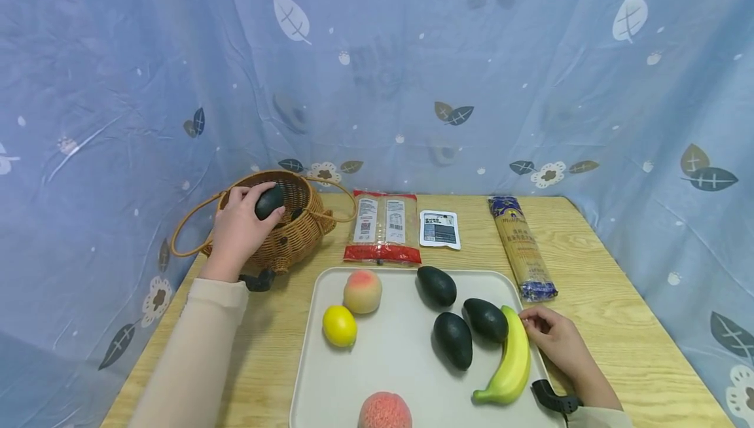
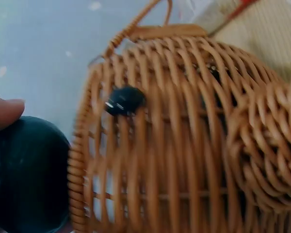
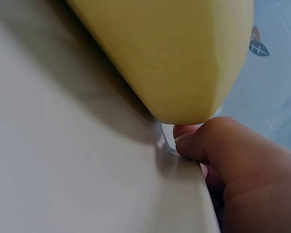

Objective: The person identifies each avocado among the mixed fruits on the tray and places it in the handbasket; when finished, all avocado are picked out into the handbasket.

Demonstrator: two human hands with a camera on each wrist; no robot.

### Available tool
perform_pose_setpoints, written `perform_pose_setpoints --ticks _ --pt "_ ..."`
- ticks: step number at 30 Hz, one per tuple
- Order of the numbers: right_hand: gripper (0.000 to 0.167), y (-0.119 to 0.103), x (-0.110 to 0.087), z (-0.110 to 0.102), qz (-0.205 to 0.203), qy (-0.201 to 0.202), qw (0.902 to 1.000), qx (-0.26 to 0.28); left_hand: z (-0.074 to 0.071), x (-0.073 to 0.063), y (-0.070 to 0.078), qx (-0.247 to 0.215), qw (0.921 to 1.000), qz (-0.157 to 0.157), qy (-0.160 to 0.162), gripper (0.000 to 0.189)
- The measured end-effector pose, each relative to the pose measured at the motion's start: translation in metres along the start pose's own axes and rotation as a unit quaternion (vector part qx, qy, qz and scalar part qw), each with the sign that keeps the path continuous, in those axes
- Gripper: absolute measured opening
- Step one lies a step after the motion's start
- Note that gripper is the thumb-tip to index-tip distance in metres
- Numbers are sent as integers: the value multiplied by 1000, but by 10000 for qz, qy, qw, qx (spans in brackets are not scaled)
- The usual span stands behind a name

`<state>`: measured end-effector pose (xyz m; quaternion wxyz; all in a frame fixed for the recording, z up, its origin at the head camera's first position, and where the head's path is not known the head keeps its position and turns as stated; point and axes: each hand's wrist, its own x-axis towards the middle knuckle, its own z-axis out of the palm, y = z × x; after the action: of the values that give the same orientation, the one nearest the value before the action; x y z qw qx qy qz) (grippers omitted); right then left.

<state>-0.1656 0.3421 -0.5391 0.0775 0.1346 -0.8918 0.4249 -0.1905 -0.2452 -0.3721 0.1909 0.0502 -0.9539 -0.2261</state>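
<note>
Grips the avocado (image 1: 269, 201) with left hand (image 1: 238, 226), pinches the tray (image 1: 400, 356) with right hand (image 1: 558, 341), and could drop the avocado by clipping the rim of the basket (image 1: 299, 243).

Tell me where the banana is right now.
In the head view, the banana lies at the right side of the tray, between the nearest avocado and the right hand.

Blue curtain (image 1: 377, 74) — leaf print (image 1: 291, 19), white flowers (image 1: 548, 175), wood-grain table (image 1: 612, 303)
</note>
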Motion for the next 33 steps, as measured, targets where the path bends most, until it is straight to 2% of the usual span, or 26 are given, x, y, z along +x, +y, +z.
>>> perform_pose_setpoints --ticks 3,9,14,19,25,29,31,33 --pt "17 1 -1 1 81 6 10000 1 3 2 -8 -25 9999 -133 -84 65" --pt "16 2 -4 6 61 -100 9999 52 8 -2 -24 -104 9990 -420 -105 74" --pt "17 2 -4 4 12 5 10000 33 12 -2 -18 72 9996 -274 -73 69" --pt "17 3 -1 0 -100 25 9999 35 17 -9 1 -114 9995 294 34 58" --pt "19 4 0 0 -102 26 9999 44 32 -30 36 -456 9926 1122 97 51" --pt "20 3 -1 0 -66 9 10000 30 45 -50 68 -618 9832 1715 -89 50" --pt "19 3 -1 -1 -84 -2 10000 42 53 -61 86 -663 9757 2077 -232 49" --pt "19 3 -1 -1 -77 12 9999 77 62 -73 104 -708 9661 2433 -505 48"
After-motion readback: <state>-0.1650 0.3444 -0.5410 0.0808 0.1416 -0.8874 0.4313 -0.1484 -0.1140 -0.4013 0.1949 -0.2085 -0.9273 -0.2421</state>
